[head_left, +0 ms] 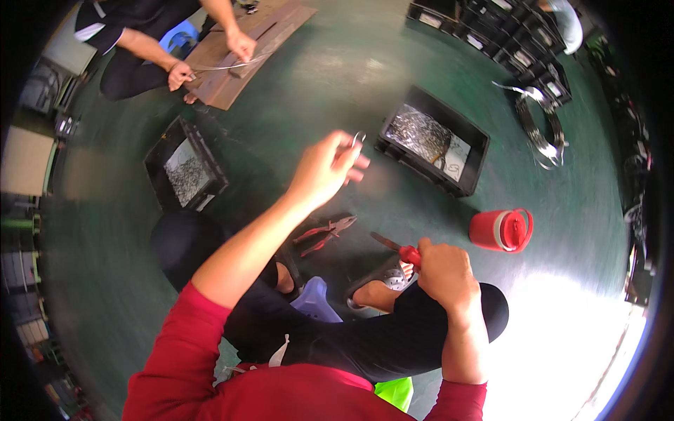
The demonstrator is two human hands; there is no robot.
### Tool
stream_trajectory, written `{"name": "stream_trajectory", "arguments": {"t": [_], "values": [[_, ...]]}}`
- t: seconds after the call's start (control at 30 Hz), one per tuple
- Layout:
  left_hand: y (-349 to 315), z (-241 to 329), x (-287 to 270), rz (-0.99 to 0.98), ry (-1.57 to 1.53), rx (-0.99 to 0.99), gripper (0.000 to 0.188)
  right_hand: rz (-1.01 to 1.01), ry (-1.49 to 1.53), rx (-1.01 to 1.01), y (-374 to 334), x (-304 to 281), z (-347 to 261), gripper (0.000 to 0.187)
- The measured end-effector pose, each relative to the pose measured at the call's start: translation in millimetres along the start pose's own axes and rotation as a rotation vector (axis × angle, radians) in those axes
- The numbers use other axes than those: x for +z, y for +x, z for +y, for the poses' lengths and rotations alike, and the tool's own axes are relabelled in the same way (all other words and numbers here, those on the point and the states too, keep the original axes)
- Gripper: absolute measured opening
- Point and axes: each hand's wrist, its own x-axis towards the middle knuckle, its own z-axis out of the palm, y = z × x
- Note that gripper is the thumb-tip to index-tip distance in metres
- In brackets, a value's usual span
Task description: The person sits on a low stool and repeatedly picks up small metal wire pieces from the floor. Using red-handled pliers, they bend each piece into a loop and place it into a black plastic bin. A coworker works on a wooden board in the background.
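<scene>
A: What's the left hand (pixel 324 168) holding?
B: A small curved piece of shiny metal (pixel 359 137), pinched between thumb and fingers, out over the green floor (pixel 281 151) and just left of a black crate (pixel 420 166).
A: And the right hand (pixel 447 275)?
B: Its fingers are wrapped around a red-handled tool (pixel 409 256), the dark, narrow blade pointing forward and left.
A: Where are the pliers (pixel 333 228)?
B: Lying on the floor, left of the blade tip.
A: What's in the crate?
B: Many thin metal pieces (pixel 419 132). A red jug (pixel 484 230) stands near it, to the right of the right hand.
</scene>
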Motion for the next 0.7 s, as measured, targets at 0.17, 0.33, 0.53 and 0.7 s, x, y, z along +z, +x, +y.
{"name": "stream_trajectory", "arguments": {"t": [0.17, 0.33, 0.53, 0.7], "values": [[115.9, 14.7, 51.5, -0.035, 0.566, 0.221, 0.061, 0.003, 0.071, 0.017, -8.6, 3.6, 8.2, 0.015], [150.8, -65.6, 18.3, 0.040, 0.596, 0.246, 0.040, -0.007, -0.003, 0.058, -13.1, 1.5, 10.4, 0.024], [124.6, -221.8, -32.4, -0.172, 0.807, -0.081, 0.016, -0.158, 0.006, 0.003, -1.4, -4.3, 9.1, 0.025], [122.0, -277.4, -36.5, -0.341, 0.962, 0.139, 0.013, -0.194, -0.022, -0.010, 13.2, -3.4, 9.2, 0.016]]}}
